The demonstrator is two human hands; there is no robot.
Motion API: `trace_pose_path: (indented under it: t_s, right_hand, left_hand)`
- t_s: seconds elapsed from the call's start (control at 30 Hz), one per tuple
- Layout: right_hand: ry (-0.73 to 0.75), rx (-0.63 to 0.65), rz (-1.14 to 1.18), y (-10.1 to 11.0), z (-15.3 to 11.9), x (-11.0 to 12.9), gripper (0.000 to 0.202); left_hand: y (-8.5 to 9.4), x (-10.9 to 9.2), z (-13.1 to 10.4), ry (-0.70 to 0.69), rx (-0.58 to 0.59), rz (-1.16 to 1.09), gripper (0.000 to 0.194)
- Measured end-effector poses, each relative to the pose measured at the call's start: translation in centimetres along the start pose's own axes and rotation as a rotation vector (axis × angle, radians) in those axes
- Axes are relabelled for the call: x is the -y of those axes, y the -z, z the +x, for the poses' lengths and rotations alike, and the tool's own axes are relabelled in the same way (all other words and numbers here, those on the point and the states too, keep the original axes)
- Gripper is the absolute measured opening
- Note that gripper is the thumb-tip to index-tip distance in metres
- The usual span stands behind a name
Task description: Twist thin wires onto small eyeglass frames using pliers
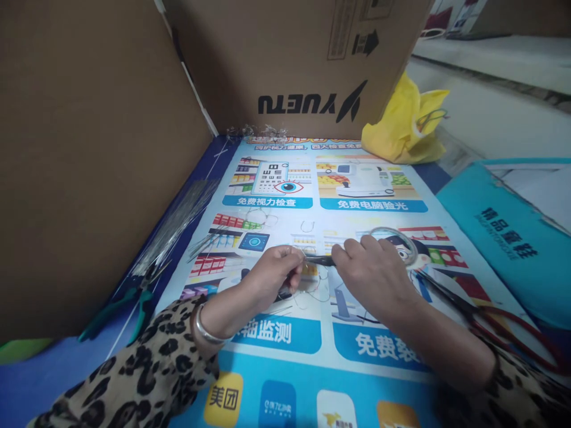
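My left hand (272, 270) is closed in a pinch on a thin wire (307, 292), whose loose curls hang below the fingers over the printed poster (325, 238). Wrapped in my right hand (375, 273) is a dark, narrow-nosed tool that looks like pliers (319, 260); its handles are hidden in the fist. The tool's tip meets the wire at my left fingertips. Several bent wire pieces (263, 217) lie on the poster just beyond my hands. A clear ring, perhaps a tape roll (413, 252), rests behind my right hand.
Green-handled pliers (145, 297) and a bundle of straight wires (172, 223) lie at left. Red-handled scissors (513, 333) are by my right forearm. Cardboard (285, 53) stands at back and left. A yellow bag (404, 131) and teal box (508, 238) are at right.
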State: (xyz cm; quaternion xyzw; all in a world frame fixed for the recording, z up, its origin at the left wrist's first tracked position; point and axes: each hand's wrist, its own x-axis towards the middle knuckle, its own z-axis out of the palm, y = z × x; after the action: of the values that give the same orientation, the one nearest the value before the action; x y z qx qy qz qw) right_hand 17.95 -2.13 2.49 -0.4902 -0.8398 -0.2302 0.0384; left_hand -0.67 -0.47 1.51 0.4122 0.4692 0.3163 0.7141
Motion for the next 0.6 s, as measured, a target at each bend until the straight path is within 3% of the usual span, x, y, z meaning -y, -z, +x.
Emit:
trace_pose_path:
  t_s: [0.6]
  right_hand:
    - [-0.008, 0.196, 0.183, -1.1, 0.2, -0.9, 0.015]
  left_hand:
    - [-0.3, -0.4, -0.2, 0.009, 0.015, 0.053, 0.014]
